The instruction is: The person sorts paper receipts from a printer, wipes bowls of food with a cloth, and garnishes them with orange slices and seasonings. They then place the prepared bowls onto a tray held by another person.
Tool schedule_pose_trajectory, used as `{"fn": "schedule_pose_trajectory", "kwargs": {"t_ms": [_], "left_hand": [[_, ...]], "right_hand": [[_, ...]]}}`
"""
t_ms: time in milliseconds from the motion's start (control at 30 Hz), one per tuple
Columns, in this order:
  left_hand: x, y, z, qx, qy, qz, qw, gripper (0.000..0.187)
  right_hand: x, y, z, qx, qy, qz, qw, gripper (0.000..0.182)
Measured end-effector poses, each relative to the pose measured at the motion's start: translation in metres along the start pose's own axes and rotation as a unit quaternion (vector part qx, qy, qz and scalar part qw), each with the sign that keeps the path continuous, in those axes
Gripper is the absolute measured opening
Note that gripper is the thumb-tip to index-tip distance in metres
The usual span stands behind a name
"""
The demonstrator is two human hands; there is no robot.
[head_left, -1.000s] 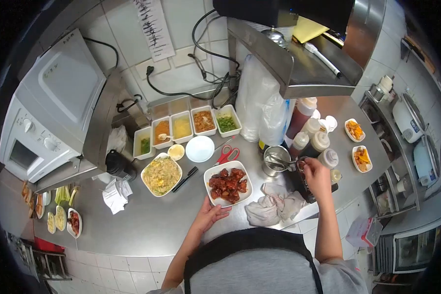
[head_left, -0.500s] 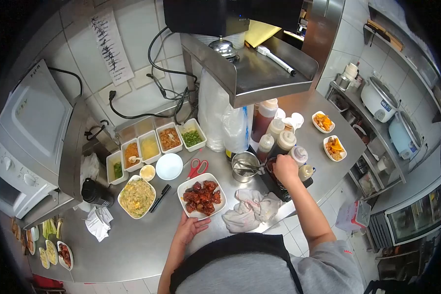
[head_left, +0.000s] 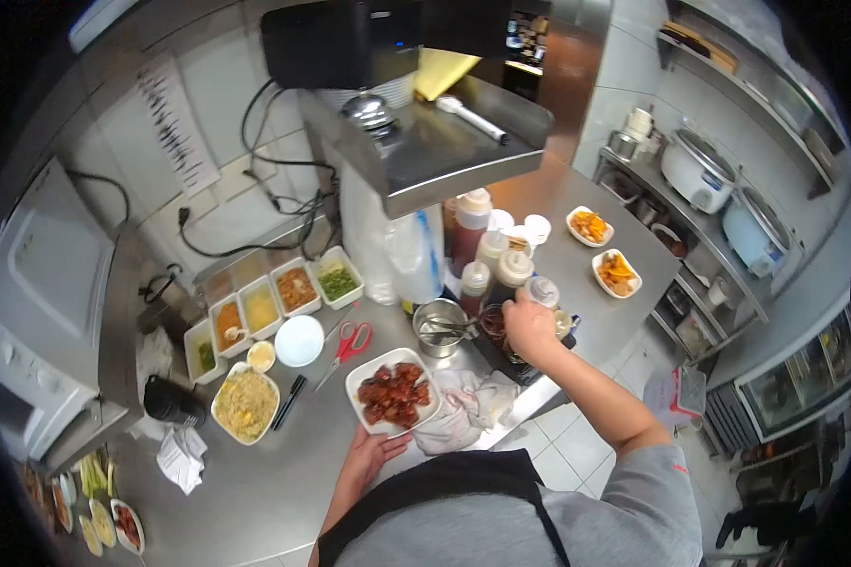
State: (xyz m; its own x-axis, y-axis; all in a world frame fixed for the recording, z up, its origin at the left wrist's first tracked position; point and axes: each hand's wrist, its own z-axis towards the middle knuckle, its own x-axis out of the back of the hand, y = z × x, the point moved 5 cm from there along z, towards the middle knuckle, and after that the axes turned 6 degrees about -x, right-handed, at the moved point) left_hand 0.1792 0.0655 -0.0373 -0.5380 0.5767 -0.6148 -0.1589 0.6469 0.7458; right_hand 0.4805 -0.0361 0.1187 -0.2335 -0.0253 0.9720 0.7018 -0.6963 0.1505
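A square white bowl (head_left: 429, 413) with dark glazed chunks of food (head_left: 393, 394) is near the counter's front edge. Against its lower rim rests my left hand (head_left: 379, 452), its fingers apart. My right hand (head_left: 529, 327) reaches among the squeeze bottles (head_left: 513, 269), beside a clear-topped bottle (head_left: 542, 291); its fingertips are partly hidden and I cannot make out a grip. Left of that hand is a metal pot (head_left: 440, 328) with utensils in it. A crumpled cloth (head_left: 463, 410) lies right of the bowl.
Fried rice (head_left: 245, 403), red scissors (head_left: 351, 342), black pens (head_left: 288, 402) and a white round bowl (head_left: 300, 341) sit to the left. Behind them are ingredient tubs (head_left: 296, 287). A metal shelf (head_left: 425, 156) overhangs the counter. Two small bowls (head_left: 617, 273) stand at the right.
The view has shifted, moving the surroundings left in the picture. The glazed-food bowl has moved right relative to the scissors, with my left hand at its rim. My right hand remains among the bottles.
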Motion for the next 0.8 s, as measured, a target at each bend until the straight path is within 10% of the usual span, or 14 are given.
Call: {"fn": "schedule_pose_trajectory", "kwargs": {"t_ms": [133, 467, 600, 700, 800], "left_hand": [[-0.007, 0.005, 0.000, 0.047, -0.065, 0.118, 0.990, 0.057], [0.147, 0.133, -0.192, -0.098, 0.216, 0.112, 0.965, 0.046], [0.264, 0.176, -0.310, -0.303, 0.539, 0.000, 0.786, 0.042], [0.351, 0.186, -0.375, -0.376, 0.661, -0.091, 0.643, 0.043], [0.414, 0.195, -0.401, -0.405, 0.631, -0.155, 0.643, 0.043]], "right_hand": [[-0.010, 0.001, 0.004, -0.022, -0.029, 0.111, 0.993, 0.014], [-0.084, 0.031, 0.033, -0.055, -0.065, 0.563, 0.822, 0.019], [-0.100, 0.034, 0.044, -0.087, -0.091, 0.545, 0.829, 0.017], [-0.070, 0.020, 0.036, -0.007, 0.084, 0.328, 0.941, 0.014], [-0.069, 0.022, 0.036, -0.001, 0.165, 0.256, 0.953, 0.015]]}}
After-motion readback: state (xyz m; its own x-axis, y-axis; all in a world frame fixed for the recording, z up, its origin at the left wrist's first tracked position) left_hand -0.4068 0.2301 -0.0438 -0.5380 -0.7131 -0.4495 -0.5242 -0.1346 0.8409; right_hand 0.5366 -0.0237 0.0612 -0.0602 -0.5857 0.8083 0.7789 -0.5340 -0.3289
